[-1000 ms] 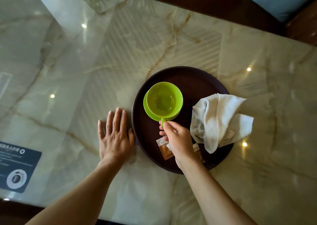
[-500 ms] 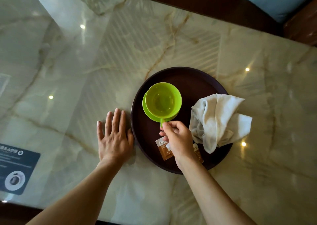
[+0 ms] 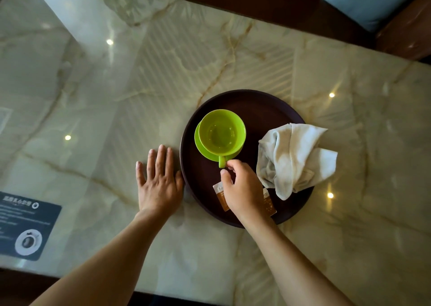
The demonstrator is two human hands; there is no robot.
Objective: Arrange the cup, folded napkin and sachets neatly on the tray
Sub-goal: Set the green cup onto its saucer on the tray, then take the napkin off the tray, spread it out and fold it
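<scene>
A lime green cup [image 3: 221,133] stands on a matching saucer [image 3: 200,147] in the left half of the dark round tray [image 3: 268,112], with its handle pointing toward me. My right hand [image 3: 245,189] is over the tray's near part, fingers curled, and its thumb and forefinger pinch the end of the handle. Beneath that hand lie brown sachets [image 3: 221,197], mostly hidden. A crumpled off-white napkin [image 3: 293,158] lies on the tray's right side and spills over the rim. My left hand [image 3: 158,182] lies flat on the marble table, its thumb against the tray's left rim.
A dark blue printed card [image 3: 25,226] lies near the table's front left edge. A blue cushion [image 3: 373,0] sits beyond the far right edge, where dark furniture borders the table.
My right hand has drawn back a little along the handle, so more of the handle shows. The cup, napkin, sachets and left hand have stayed put.
</scene>
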